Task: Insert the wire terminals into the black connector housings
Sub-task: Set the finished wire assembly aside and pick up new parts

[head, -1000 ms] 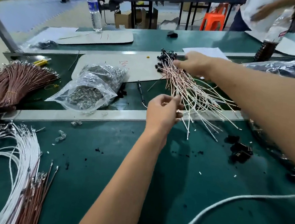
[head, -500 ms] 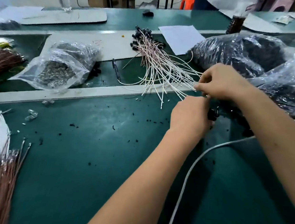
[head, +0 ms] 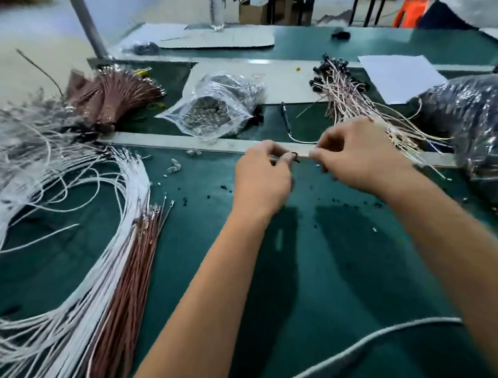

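Observation:
Over the metal rail at the table's middle, my left hand (head: 261, 181) pinches a small black connector housing (head: 295, 157) between thumb and fingertips. My right hand (head: 360, 156) has its fingers curled and its fingertips pinch at the housing's right side; the exact contact is too small to see. Loose white wires (head: 110, 237) and brown wires (head: 134, 269) with metal terminals lie fanned out on the green mat to the left. A pile of wires fitted with black housings (head: 339, 88) lies behind my right hand.
A clear bag of metal terminals (head: 215, 105) and a brown wire bundle (head: 112, 94) lie beyond the rail (head: 186, 142). A large plastic bag of black parts (head: 485, 124) fills the right side. A white cable (head: 348, 346) crosses the near mat. Paper (head: 399, 78) and a water bottle (head: 216, 4) sit farther back.
Both hands have moved from beside the right-hand bag to the rail at the middle, still close together. The view swung left, bringing the loose white and brown wires into sight.

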